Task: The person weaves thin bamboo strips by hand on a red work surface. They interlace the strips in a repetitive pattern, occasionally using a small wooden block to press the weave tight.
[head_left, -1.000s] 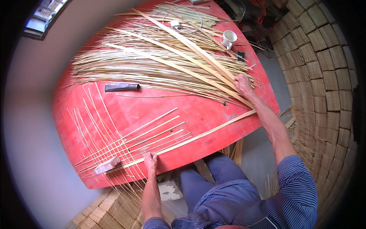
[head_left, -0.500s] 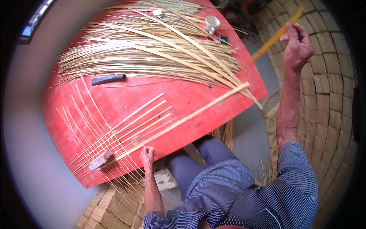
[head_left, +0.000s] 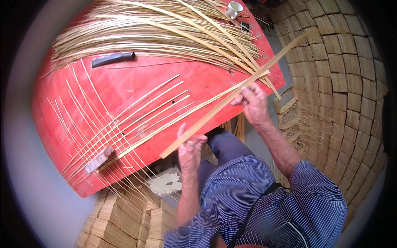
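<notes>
A long, flat bamboo strip (head_left: 219,106) slants in front of me, above the near edge of the red table. My right hand (head_left: 255,105) pinches it around its middle. Close to the strip's lower end is my left hand (head_left: 191,153), fingers apart, one reaching past the strip's far side; whether they press on it is unclear. Left of the hands lies an open lattice of thin bamboo splints (head_left: 108,134), its ends spread loose. A whitish block (head_left: 99,159) rests on the lattice's near corner. Another long strip (head_left: 182,115) runs along its near side.
The red table (head_left: 136,89) carries a large heap of bamboo splints (head_left: 136,39), a dark sheath-like piece (head_left: 113,60) and a white mug (head_left: 234,9). Stacked woven bundles (head_left: 343,82) cover the right side; more blocks (head_left: 120,215) stand below the table's near left.
My right hand has come down and inward from the upper right, bringing the strip across my front. My left hand has moved right and its closed fingers have spread. The view has shifted slightly.
</notes>
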### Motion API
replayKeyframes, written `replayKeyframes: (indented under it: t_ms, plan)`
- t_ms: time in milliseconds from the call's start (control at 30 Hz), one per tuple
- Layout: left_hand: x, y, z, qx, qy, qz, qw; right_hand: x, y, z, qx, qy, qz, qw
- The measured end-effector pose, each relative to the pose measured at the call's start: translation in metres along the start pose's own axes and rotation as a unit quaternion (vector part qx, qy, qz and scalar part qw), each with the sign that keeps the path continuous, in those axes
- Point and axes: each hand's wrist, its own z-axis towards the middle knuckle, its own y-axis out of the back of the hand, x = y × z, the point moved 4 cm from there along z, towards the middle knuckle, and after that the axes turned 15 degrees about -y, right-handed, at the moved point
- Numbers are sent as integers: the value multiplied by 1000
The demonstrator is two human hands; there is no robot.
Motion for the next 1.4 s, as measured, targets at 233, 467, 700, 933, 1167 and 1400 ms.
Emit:
replayKeyframes:
  t_ms: [233, 467, 700, 933, 1167, 1400]
  plan:
    - [-31, 133, -11, -213, -68, 48, 974, -119, -32, -18, -37, -306, -247, 919]
    - [-68, 215, -46, -243, -84, 21, 966, -174, -202, -39, 307, 238, -669, 633]
    - [-116, 316, -92, -401, -64, 142, 903, -291, -217, -23, 435, -209, -696, 532]
    - [-128, 412, -124, -232, -34, 706, 668, -351, -184, -4, 397, -318, -716, 478]
    - [-132, 419, -97, -230, 77, 623, 743, -371, -172, 4, 382, -358, -706, 478]
    - [-151, 416, -113, -356, 92, 462, 807, -384, -180, -4, 389, -362, -693, 488]
